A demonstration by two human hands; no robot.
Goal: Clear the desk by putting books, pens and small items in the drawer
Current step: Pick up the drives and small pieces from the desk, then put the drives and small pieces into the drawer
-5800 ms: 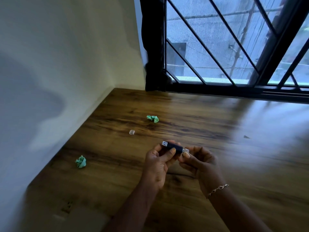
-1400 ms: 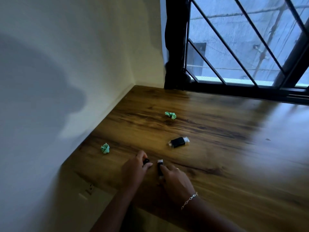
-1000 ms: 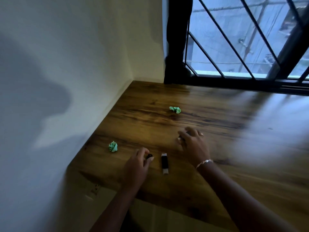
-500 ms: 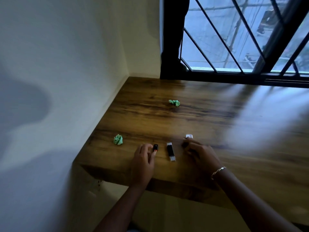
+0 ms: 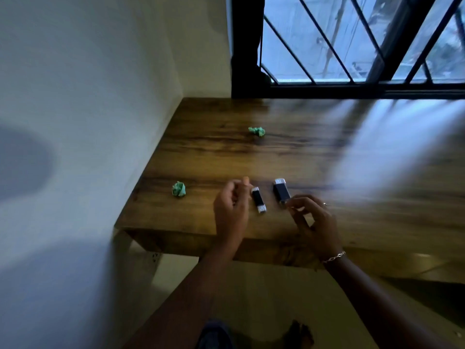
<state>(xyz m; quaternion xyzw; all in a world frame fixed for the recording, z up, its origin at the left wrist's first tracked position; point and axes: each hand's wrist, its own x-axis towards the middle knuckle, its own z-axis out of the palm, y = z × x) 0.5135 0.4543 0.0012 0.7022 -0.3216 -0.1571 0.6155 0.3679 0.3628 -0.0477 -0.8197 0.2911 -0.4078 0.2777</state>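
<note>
Two black USB sticks lie side by side near the front edge of the wooden desk (image 5: 201, 238): a slim stick (image 5: 259, 203) and a thicker stick (image 5: 281, 193) with a pale cap at its far end. My left hand (image 5: 231, 210) hovers just left of the slim stick with its fingers curled. Whether it holds a small item is hidden. My right hand (image 5: 313, 217) is just behind the thicker stick. Its fingers are spread and relaxed, and the tips are at the stick's near end.
Two crumpled green paper balls lie on the desk, one near the left edge (image 5: 179, 189) and one farther back (image 5: 257, 131). A white wall bounds the desk on the left. A black window grille (image 5: 327, 86) runs along the back.
My right hand has drawn the thicker stick in beside the slim one and loosened its fingers. My left hand has lifted off the desk; the small dark item under its fingers is out of sight.
</note>
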